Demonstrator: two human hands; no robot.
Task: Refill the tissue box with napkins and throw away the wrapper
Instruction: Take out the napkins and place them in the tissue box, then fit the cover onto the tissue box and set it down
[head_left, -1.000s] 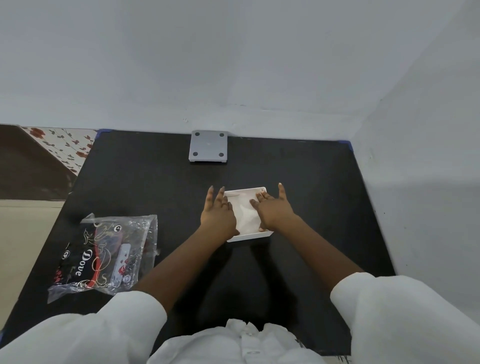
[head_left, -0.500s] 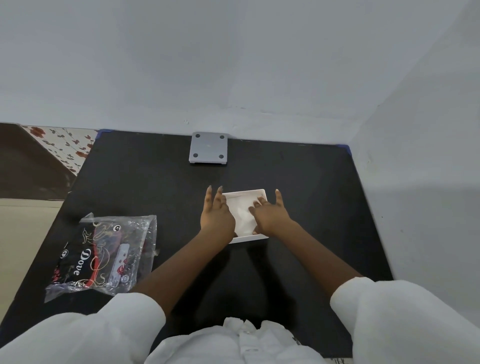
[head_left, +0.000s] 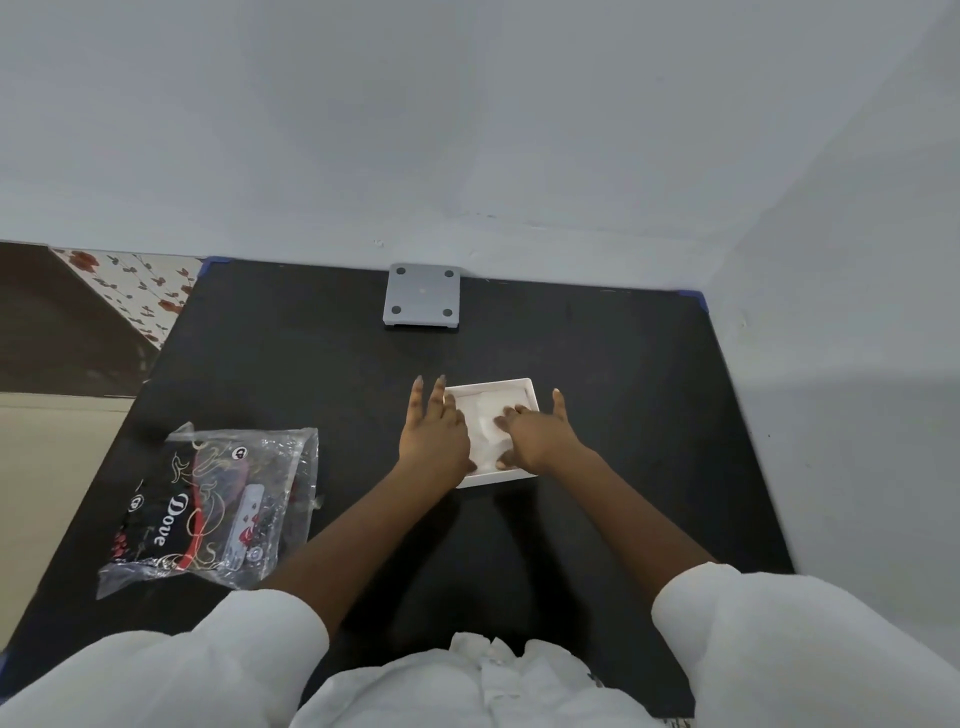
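At mid-table (head_left: 322, 364), over the open white tissue box (head_left: 519, 385): left hand (head_left: 435, 434) and right hand (head_left: 535, 436), spread flat, holding nothing, pressing napkins (head_left: 480, 415) down, probably seating them; emptied wrapper (head_left: 218, 509) well apart, left.

A black table (head_left: 291, 364) stands pushed into a corner where two plain pale grey walls (head_left: 467, 130) meet, the right-hand wall (head_left: 857, 364) lying in duller shade. Left of the table a white cloth with red flowers (head_left: 135, 286) shows over something dark brown, perhaps furniture. Below that lies a beige floor (head_left: 47, 457). The light is soft and even.
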